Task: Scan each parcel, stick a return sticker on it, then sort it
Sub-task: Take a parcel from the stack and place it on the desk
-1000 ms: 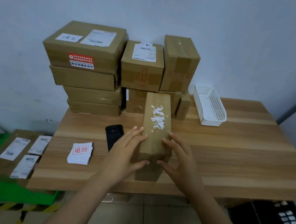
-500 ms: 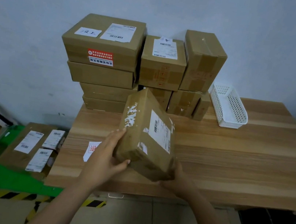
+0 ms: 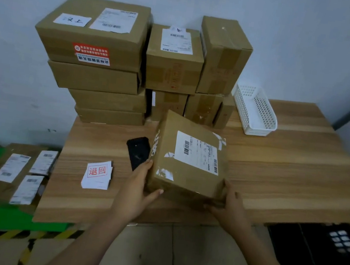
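One rectangular brown cardboard parcel (image 3: 188, 157), bearing one white barcode label (image 3: 198, 153) and torn white tape scraps, sits tilted over the near middle of the wooden plank table (image 3: 288, 172); the left hand (image 3: 138, 190) clasps its near-left corner and the right hand (image 3: 228, 208) its near-right corner. To its left lie one flat black handheld device (image 3: 138, 151) and one pad of white square stickers (image 3: 97, 174) printed in red. At the far left stand nine visible stacked cardboard boxes (image 3: 96, 77), with one white perforated plastic basket (image 3: 255, 111) on their right.
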Demonstrator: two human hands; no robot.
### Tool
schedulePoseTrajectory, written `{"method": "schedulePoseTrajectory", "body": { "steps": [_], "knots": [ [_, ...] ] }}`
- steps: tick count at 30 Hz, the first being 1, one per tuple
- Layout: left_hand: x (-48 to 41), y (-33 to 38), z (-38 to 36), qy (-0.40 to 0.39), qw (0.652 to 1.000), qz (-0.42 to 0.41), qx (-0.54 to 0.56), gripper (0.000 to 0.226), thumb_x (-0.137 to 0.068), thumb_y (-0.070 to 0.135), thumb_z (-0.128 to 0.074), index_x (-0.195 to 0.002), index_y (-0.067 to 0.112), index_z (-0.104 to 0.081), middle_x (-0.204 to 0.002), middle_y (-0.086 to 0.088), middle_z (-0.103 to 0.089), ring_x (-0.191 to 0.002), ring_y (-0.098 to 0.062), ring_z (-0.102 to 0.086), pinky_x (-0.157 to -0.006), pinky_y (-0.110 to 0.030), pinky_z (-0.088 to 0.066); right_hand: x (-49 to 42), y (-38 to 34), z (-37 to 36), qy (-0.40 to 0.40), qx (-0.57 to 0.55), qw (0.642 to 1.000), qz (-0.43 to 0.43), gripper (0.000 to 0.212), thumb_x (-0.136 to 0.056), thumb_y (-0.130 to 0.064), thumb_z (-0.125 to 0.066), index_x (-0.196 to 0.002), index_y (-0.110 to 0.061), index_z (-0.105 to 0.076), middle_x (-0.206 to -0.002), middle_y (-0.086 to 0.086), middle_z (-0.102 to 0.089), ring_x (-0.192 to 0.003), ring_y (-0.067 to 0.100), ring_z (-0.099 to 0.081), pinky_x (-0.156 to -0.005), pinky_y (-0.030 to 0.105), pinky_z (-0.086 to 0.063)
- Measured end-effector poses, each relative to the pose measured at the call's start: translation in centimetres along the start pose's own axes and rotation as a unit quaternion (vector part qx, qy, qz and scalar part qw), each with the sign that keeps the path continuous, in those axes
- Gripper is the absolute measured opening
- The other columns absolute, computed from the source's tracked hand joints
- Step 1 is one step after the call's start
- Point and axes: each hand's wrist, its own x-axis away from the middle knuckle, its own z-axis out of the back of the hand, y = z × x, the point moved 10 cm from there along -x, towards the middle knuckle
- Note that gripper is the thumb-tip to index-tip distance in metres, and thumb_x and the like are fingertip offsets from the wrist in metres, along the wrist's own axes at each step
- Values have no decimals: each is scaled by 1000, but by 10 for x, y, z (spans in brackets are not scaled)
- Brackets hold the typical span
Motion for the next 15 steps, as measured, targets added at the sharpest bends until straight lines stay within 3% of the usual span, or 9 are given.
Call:
{"method": "schedulePoseTrajectory", "body": {
  "steps": [6,11,13,15],
  "knots": [
    [-5,-16,-67,-57,997,52,7,75,-81,24,-76,-142,26,-34,-132,6,-57,-118,-11,-55,-94,-33,-50,15,32,32,30,58,998,-16,96,-82,-33,-75,-154,-23,-12,-137,13,-36,-120,29,-47,-94,35,-43],
    [-3,-23,-95,-78,993,82,-7,93,-82,18,-74,-153,27,-14,-142,2,-49,-125,-18,-51,-93,-31,-47,17,48,36,34,60,998,-11,84,-85,-29,-71,-151,-26,-19,-136,11,-36,-120,25,-45,-95,32,-42],
    [2,-22,-102,-90,992,84,-23,99,-85,17,-71,-154,29,0,-144,-1,-47,-124,-22,-53,-90,-30,-47,17,51,37,26,60,998,-4,79,-86,-27,-70,-150,-28,-23,-138,9,-35,-121,24,-45,-96,32,-42],
    [5,-23,-105,-97,991,78,-44,96,-88,21,-69,-152,36,2,-144,-3,-48,-120,-25,-55,-82,-28,-46,14,52,40,19,84,996,14,77,-86,-26,-70,-149,-28,-27,-138,8,-35,-120,24,-49,-96,33,-45]
  ]
}}
